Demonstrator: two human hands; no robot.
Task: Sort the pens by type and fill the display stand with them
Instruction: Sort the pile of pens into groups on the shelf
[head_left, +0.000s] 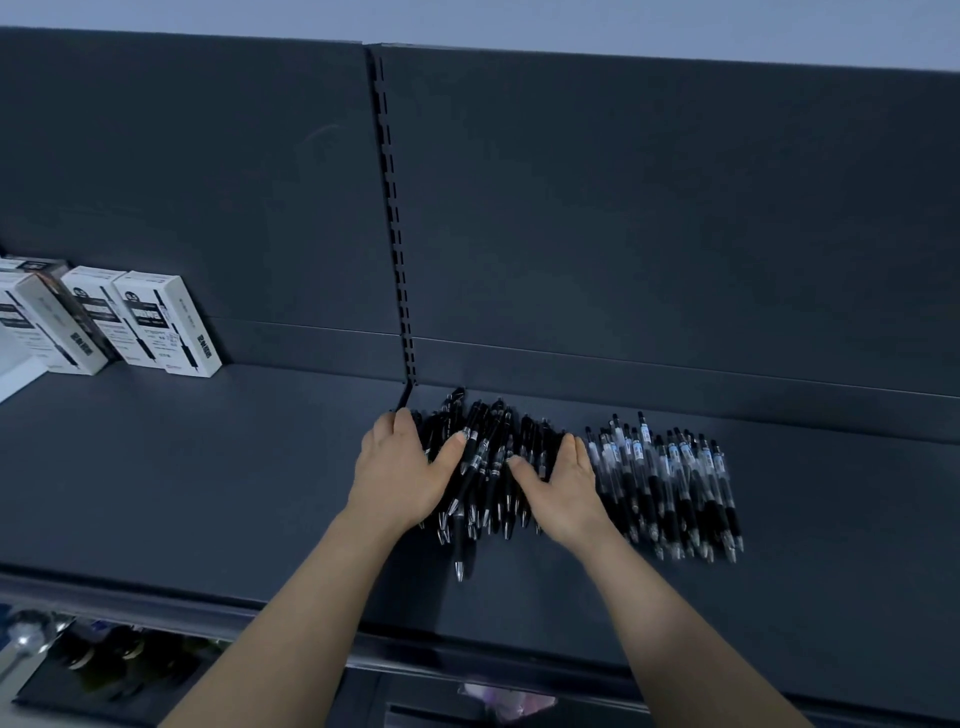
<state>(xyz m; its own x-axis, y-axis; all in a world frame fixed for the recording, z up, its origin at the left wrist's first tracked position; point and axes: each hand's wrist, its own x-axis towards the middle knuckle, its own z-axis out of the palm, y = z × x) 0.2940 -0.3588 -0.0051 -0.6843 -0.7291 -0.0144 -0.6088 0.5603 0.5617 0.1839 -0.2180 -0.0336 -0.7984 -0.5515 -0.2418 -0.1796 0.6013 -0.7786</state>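
While flat around black pens (488, 467), left hand (402, 467), right hand (561, 488), fingers (405, 428) together; clear pens (670, 478) adjacent, boxes (161, 322) leftward.

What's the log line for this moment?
left hand: presses black pens | right hand: presses black pens | clear pens: alongside on shelf

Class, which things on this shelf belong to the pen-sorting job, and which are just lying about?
Job: black pens; clear-barrelled pens; left hand; right hand; shelf.
Lying about: white boxes; blurred items below the shelf.
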